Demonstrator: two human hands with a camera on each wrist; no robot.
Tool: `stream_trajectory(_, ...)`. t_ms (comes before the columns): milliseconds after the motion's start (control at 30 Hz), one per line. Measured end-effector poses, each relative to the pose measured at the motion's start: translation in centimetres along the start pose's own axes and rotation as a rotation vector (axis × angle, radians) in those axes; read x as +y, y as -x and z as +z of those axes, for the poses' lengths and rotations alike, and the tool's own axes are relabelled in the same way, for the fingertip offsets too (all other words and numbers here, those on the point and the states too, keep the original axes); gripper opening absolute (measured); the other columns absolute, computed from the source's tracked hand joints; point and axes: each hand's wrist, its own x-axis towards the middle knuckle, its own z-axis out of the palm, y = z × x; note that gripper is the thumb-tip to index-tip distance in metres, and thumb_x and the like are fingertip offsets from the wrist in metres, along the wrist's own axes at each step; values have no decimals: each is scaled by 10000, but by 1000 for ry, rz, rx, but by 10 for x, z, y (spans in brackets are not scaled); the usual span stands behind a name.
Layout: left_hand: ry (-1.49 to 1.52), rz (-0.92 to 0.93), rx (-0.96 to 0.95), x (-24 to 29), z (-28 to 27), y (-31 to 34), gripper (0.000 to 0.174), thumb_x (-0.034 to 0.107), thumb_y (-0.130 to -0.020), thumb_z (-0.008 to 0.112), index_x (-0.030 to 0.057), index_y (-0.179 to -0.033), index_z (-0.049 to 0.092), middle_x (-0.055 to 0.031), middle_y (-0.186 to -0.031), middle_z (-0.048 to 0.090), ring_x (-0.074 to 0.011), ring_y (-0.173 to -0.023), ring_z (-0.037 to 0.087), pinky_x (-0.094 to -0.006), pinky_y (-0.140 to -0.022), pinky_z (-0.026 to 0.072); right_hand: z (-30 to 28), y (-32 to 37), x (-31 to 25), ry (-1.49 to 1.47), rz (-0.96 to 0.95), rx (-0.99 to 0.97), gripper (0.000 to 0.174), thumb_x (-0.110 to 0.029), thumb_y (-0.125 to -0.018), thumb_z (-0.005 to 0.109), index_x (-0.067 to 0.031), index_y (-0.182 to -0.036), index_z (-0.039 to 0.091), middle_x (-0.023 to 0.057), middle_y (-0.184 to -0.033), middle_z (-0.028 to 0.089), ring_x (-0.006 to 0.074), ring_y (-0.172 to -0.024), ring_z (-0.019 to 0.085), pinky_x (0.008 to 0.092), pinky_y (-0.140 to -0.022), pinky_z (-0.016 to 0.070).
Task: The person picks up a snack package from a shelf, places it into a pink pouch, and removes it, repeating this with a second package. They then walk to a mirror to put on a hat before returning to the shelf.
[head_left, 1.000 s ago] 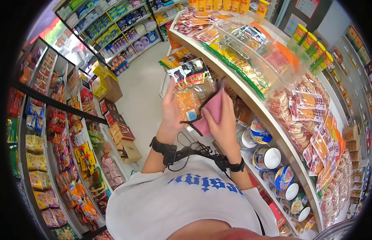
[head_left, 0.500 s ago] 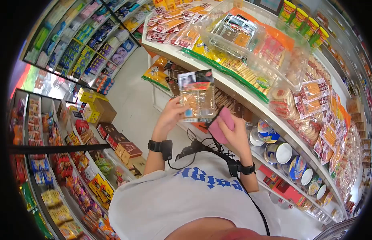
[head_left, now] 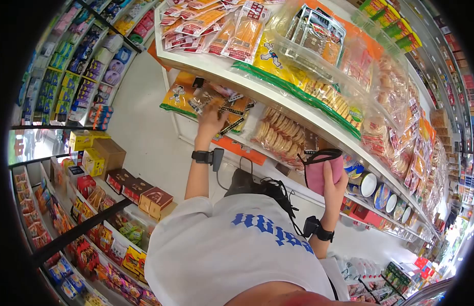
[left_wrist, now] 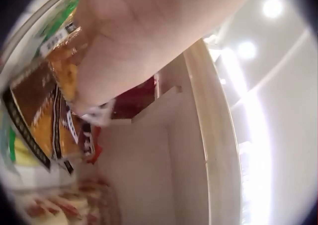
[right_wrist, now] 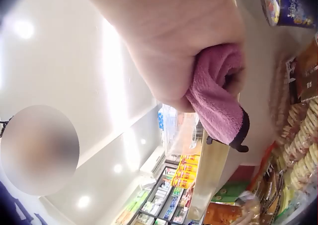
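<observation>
In the head view my left hand [head_left: 211,121] reaches into the lower shelf and grips a clear snack packet [head_left: 210,96] above other brown and orange packets [head_left: 238,106]. The left wrist view shows that hand [left_wrist: 134,46] over the brown and orange packets [left_wrist: 44,113]; its fingertips are mostly hidden. My right hand [head_left: 335,184] holds a folded pink cloth [head_left: 314,176] with a black edge, in front of the shelf. In the right wrist view the fingers curl round the pink cloth [right_wrist: 213,96], and its black-edged end hangs out.
The white counter edge [head_left: 196,66] runs just above both hands. Bagged round crackers [head_left: 283,127] lie on the lower shelf between them. On top are orange snack packs [head_left: 244,33] and a clear plastic tray [head_left: 318,60]. Boxes [head_left: 152,196] stand at the left.
My left hand has moved forward and left into the lower shelf with the packet, away from the cloth. My right hand has moved right with the pink cloth. The head view has shifted closer to the counter.
</observation>
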Motion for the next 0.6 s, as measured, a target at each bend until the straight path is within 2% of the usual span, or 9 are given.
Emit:
stream_trajectory(100,-77,-20,-54,25,-6,-4,438,314,-938,589,6,-1249,599,-244,-1255,581,-416,-1150,548,-484,-977,423,1,7,-7,-22,3,16,256,-217,-955,655,33,-1007,658,-4,-858,659,64,-792,546,238,-718,455)
stream_trajectory(133,60,-15,-48,28,-12,-6,467,324,-925,611,1,-1262,596,-248,-1267,575,-423,-1157,539,-488,-981,417,-1,10,-10,-47,15,9,263,-216,-954,657,29,-1051,648,7,-906,662,72,-829,556,243,-748,459)
stream_trajectory(233,114,98,-201,52,-60,2,440,319,-929,609,2,-1235,605,-247,-1253,588,-412,-1145,568,-478,-983,451,-9,10,-19,-154,28,26,329,-211,-951,661,16,-1182,607,39,-1050,660,98,-942,578,259,-838,464)
stream_trajectory(300,486,119,-586,93,-126,-2,381,245,-940,625,-8,-1225,614,-210,-1217,635,-333,-1096,628,-418,-896,510,-16,12,-22,-257,46,71,397,-207,-949,662,10,-1267,565,59,-1145,642,120,-1019,580,272,-898,458)
stream_trajectory(400,861,221,-754,158,-192,2,293,163,-962,612,-7,-1199,634,-138,-1128,689,-211,-1036,655,-333,-855,520,-36,12,-21,-353,63,20,450,-232,-944,663,9,-1305,542,70,-1180,629,132,-1064,573,279,-930,446)
stream_trajectory(500,1045,295,-606,212,-222,-3,226,99,-978,581,-17,-1160,647,-76,-1029,702,-128,-948,649,-283,-834,519,-60,13,-19,-430,46,-42,452,-254,-944,660,11,-1294,551,69,-1173,635,129,-1056,581,281,-920,454)
stream_trajectory(567,1154,339,-392,248,-229,-16,206,108,-1006,539,-38,-1091,657,-76,-952,691,-130,-886,651,-273,-813,518,-73,13,-19,-458,14,-48,425,-246,-949,652,14,-1274,563,66,-1157,642,121,-1037,587,276,-902,461)
stream_trajectory(600,1046,417,-237,264,-231,-30,203,117,-1009,537,-35,-1058,663,-79,-917,695,-133,-884,656,-277,-791,521,-80,11,-20,-476,-14,-56,412,-242,-952,648,15,-1264,568,64,-1148,646,116,-1025,590,272,-892,464)
